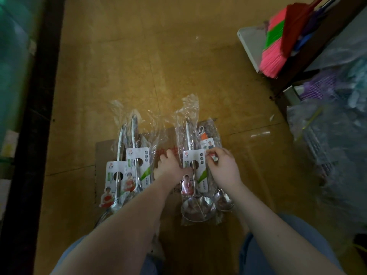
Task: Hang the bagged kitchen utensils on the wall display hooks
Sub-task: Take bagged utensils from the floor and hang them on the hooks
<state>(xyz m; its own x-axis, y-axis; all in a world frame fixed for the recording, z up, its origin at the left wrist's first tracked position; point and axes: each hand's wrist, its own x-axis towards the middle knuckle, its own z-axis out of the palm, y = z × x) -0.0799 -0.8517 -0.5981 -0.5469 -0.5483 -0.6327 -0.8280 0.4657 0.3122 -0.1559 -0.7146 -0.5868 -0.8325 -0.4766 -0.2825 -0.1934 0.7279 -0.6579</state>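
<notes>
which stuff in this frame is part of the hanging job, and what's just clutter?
Job:
- left pile of bagged utensils
- right pile of bagged ladles, its tag pinched by the right hand
- left hand, between the piles

Lying about:
- cardboard under the piles
- brooms
- white shelf
- wrapped goods at right

Dim, warm-toned view from a wide-angle lens.
Small glare spots on the floor (260,133); edges bend, darken and blur.
</notes>
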